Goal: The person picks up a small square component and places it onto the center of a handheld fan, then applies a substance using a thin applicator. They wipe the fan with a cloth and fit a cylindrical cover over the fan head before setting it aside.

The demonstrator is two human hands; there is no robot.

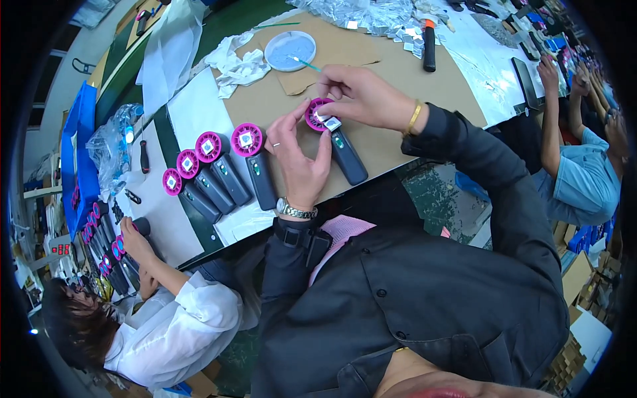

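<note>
A handheld fan (348, 157) with a magenta round head and dark grey handle lies on the brown cardboard in front of me. My left hand (302, 156) steadies its head, thumb on the near side and fingers along the far side. My right hand (365, 98) is over the head, its thumb and fingers at the centre, where a small white square (333, 123) shows beside the thumb. A thin teal stick (306, 64) with a pale tip juts from the right hand's curled fingers. Left of my left hand lie several similar fans (247, 140) with white squares on their hubs.
A round white dish (290, 51) sits beyond my hands, beside crumpled white cloth (235, 66). Small silvery squares (406, 34) and an orange-and-black tool (429, 46) lie at the far right. A co-worker in white (179, 318) handles more fans at left, near a blue bin (81, 159).
</note>
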